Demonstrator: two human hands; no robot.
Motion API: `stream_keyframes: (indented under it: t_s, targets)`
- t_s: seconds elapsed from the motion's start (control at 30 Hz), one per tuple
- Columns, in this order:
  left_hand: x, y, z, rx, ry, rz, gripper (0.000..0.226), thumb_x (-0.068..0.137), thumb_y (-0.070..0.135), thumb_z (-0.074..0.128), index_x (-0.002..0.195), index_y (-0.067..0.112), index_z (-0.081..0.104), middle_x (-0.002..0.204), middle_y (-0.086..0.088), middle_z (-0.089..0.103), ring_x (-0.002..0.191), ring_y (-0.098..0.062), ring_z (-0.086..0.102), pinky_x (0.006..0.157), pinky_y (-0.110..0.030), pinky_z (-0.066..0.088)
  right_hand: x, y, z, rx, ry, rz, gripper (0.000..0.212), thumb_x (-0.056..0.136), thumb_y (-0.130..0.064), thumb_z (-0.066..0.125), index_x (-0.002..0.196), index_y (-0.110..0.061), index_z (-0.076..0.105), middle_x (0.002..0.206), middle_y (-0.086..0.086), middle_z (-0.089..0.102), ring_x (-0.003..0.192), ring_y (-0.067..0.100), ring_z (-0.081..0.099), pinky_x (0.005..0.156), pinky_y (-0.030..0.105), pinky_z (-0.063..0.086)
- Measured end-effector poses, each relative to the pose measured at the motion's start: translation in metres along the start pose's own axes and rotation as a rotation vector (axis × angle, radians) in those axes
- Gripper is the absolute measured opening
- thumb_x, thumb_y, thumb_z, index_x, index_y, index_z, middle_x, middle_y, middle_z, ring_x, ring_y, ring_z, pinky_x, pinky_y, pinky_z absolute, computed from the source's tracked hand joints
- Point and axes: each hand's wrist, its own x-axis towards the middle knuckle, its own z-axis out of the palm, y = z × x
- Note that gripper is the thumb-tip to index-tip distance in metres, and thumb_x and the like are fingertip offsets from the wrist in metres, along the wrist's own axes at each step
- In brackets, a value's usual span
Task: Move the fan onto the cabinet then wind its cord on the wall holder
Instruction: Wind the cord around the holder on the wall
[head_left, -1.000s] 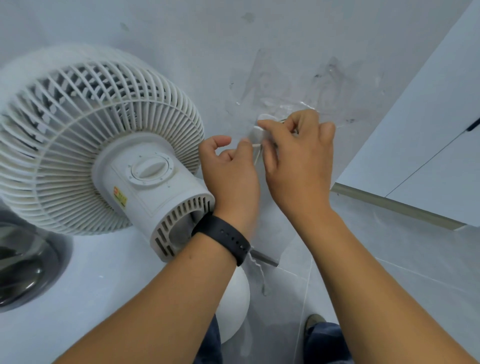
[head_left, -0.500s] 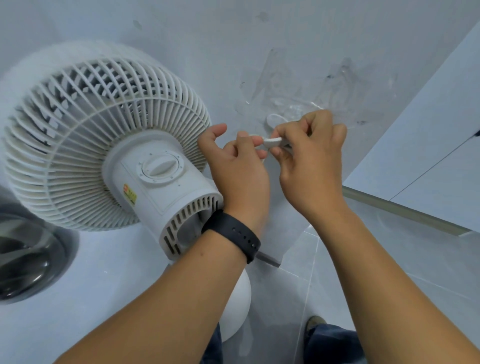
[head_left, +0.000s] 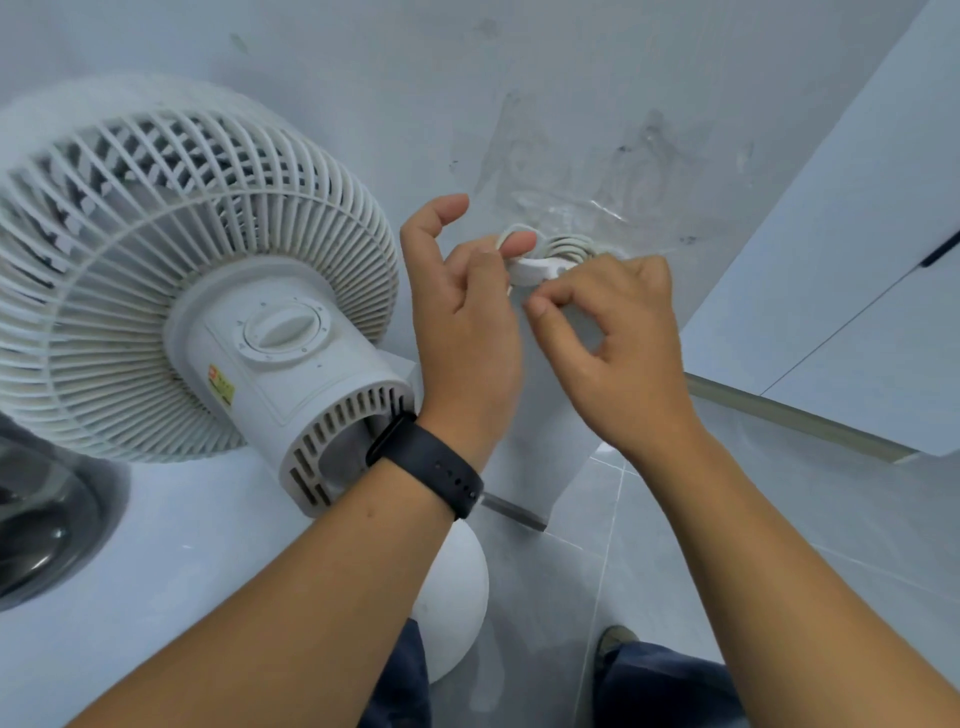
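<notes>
Cord (head_left: 569, 248) lies coiled in white loops on the wall holder (head_left: 535, 270), high on the grey wall (head_left: 623, 78), just right of the fan (head_left: 197, 280). We see the fan standing on the white cabinet (head_left: 171, 561), its grille tilted up. Our left hand (head_left: 467, 322) hooks a finger over a loop at the holder's left end. Our right hand (head_left: 618, 343) sits just below the holder, thumb and forefinger pinched together; whether that grip holds cord, we cannot tell.

hands (head_left: 540, 312) apart — cord (head_left: 569, 247) coils uncovered
</notes>
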Motion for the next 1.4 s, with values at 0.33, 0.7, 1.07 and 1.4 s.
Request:
stream_keyframes:
  t_s: [0.33, 0.7, 1.07, 1.4]
  targets:
    - [-0.001, -0.003, 0.0, 0.026, -0.102, 0.013, 0.032, 0.102, 0.013, 0.058, 0.132, 0.02, 0.049, 0.107, -0.007, 0.077, 0.099, -0.015, 0.073, 0.088, -0.032, 0.058, -0.013, 0.004, 0.01, 0.089, -0.133, 0.119, 0.025, 0.104, -0.031, 0.052, 0.089, -0.016, 0.065, 0.076, -0.007, 0.062, 0.075, 0.012, 0.057, 0.067, 0.027, 0.043]
    - [-0.008, -0.021, 0.001, 0.831, -0.161, 0.283, 0.056, 0.093, 0.032, 0.043, 0.148, 0.031, 0.053, 0.143, 0.015, 0.054, 0.127, -0.016, 0.042, 0.101, -0.029, 0.029, 0.004, -0.007, -0.007, 0.285, 0.345, 0.385, 0.005, 0.104, -0.024, 0.06, 0.102, -0.029, 0.058, 0.054, -0.005, 0.04, 0.051, 0.009, 0.039, 0.055, 0.025, 0.036]
    - [-0.002, -0.023, 0.003, 0.901, -0.239, 0.277, 0.064, 0.083, 0.03, 0.055, 0.146, 0.034, 0.049, 0.146, 0.018, 0.051, 0.12, -0.016, 0.039, 0.093, -0.032, 0.023, -0.005, 0.021, -0.027, -0.118, 0.368, 0.268, 0.013, 0.095, -0.016, 0.064, 0.105, -0.018, 0.072, 0.098, -0.002, 0.068, 0.083, 0.002, 0.059, 0.076, 0.018, 0.046]
    - [-0.004, -0.023, 0.004, 0.876, -0.285, 0.265, 0.066, 0.08, 0.032, 0.051, 0.145, 0.039, 0.05, 0.144, 0.022, 0.045, 0.114, -0.012, 0.035, 0.091, -0.029, 0.023, -0.019, 0.034, -0.001, -0.12, -0.012, 0.234, 0.012, 0.092, -0.012, 0.067, 0.093, -0.015, 0.079, 0.077, 0.002, 0.067, 0.072, 0.016, 0.057, 0.068, 0.033, 0.048]
